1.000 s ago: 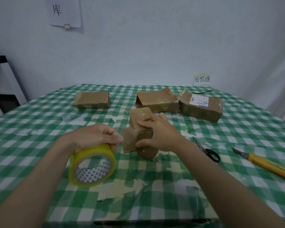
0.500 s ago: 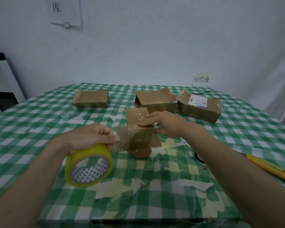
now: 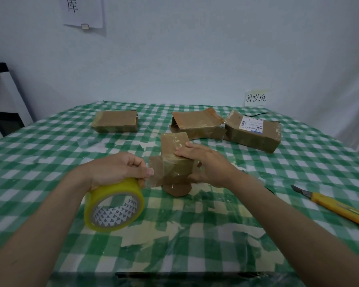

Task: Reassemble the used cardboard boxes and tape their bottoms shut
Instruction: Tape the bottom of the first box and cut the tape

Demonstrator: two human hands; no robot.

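1. Head view shows the right hand (image 3: 207, 164) now clasping the small cardboard box (image 3: 175, 160) from its right side, fingers over the top edge and thumb low near the bottom. Half a second ago those fingers lay flatter across the top, so the hold has tightened.
2. That box stands near the middle of the checked table (image 3: 50, 158), loose flaps splayed left and below, and it has barely shifted.
3. Left hand (image 3: 120, 169) grips the yellow tape roll (image 3: 114, 205) just left of the box, thumb and forefinger pinching at what is probably the free tape end; the strip itself is too clear to make out. The roll sits a touch closer to the box than before.
4. My read: the box is braced and taping is about to begin, though the flaps are not yet folded shut.
5. Three other boxes wait at the far side; a yellow utility knife (image 3: 336, 206) lies to the right.
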